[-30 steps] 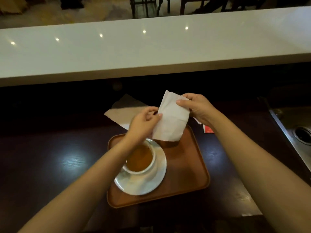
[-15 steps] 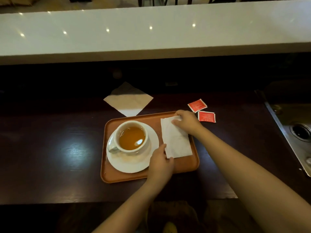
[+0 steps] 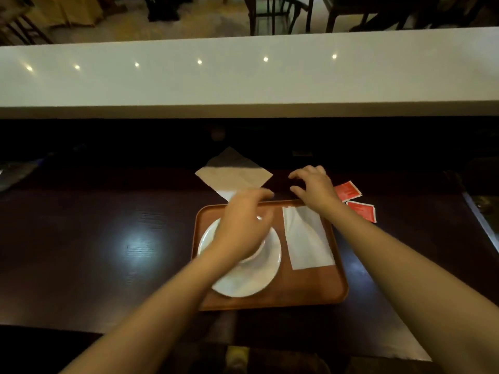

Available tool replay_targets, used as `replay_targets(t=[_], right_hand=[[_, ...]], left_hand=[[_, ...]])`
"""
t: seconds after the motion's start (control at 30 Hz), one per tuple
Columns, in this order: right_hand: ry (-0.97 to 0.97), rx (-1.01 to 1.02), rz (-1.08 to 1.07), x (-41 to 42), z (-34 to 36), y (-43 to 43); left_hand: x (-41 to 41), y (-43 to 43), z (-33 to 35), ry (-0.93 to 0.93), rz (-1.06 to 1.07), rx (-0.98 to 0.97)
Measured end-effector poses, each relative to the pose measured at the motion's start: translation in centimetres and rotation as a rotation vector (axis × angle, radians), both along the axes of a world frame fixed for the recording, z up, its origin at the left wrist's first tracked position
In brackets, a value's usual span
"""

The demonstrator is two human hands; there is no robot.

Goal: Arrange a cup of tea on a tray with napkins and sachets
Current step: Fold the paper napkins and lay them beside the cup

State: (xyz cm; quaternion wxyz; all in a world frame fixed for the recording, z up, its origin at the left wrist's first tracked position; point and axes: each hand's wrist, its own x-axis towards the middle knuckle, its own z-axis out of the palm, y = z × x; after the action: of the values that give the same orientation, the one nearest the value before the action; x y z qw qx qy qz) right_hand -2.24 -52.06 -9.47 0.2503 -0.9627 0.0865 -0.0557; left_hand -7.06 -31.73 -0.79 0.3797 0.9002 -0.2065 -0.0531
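Dark wooden counter glossy, bright light glare left of centre. Raised white ledge spans full width behind it, row of small light reflections. Chairs on pale floor beyond. Metal sink edge at far right.

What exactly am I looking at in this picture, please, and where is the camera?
The camera sits on a person's head, looking forward and down at their own bare arms. On the dark counter lies a brown tray with a white saucer and a folded napkin. The left hand hovers over the saucer and hides the cup. The right hand reaches past the tray's far edge, fingers spread. Neither holds anything I can see. A second napkin and two red sachets lie on the counter beyond the tray.
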Motion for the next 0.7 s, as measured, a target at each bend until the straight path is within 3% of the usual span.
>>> replay_targets(t=[0.2,0.3,0.4,0.5,0.6,0.7], right_hand=[[0.082,-0.182,0.155,4.3,0.2,3.5],[0.129,-0.292,0.246,6.1,-0.7,5.1],[0.162,-0.376,0.303,7.4,-1.7,5.5],[0.119,-0.407,0.312,8.1,-2.4,5.2],[0.088,-0.327,0.335,8.5,-2.7,4.8],[0.111,-0.106,0.314,8.7,-2.4,4.5]], left_hand=[[11.8,3.3,-4.7,0.050,0.090,0.203],[14.7,3.7,-8.0,0.139,0.036,0.279],[16.1,3.7,-10.6,0.065,-0.087,0.412],[16.6,4.2,-12.1,-0.020,-0.084,0.390],[17.0,4.7,-12.3,-0.037,-0.114,0.374],[16.9,4.6,-11.8,-0.030,-0.128,0.349]])
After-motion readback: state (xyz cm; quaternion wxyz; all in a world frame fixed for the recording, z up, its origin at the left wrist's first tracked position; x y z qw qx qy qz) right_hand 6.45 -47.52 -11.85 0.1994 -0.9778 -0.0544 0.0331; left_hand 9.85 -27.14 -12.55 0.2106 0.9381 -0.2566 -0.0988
